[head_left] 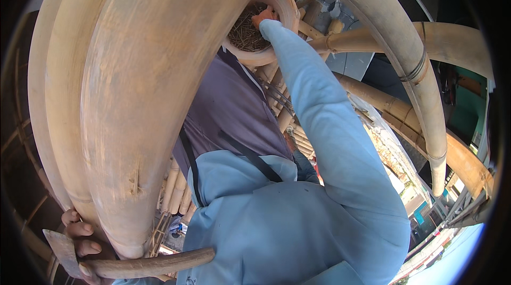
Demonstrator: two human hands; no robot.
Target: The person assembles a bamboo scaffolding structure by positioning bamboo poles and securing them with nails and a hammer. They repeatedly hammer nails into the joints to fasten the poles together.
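Note:
At the lower left, my left hand (pixel 85 240) curls its fingers against a thick bamboo pole (pixel 143 98). It grips a hatchet (pixel 154 265) close to the flat metal head, and the curved wooden handle points right. My right arm stretches up to a round, pale-rimmed bowl (pixel 290 11) at the top centre. Thin brown pieces that look like nails (pixel 247 35) fill the bowl. Inside it, my right hand (pixel 265 16) rests among the pieces with its fingers bent together. What those fingers hold is too small to make out.
More bamboo poles (pixel 383 24) cross the upper right, one bound with dark wire (pixel 415 69). Below the bowl, a layer of bamboo lengths (pixel 277 91) shows beside my body. Buildings and the ground (pixel 420 205) appear far below at the right.

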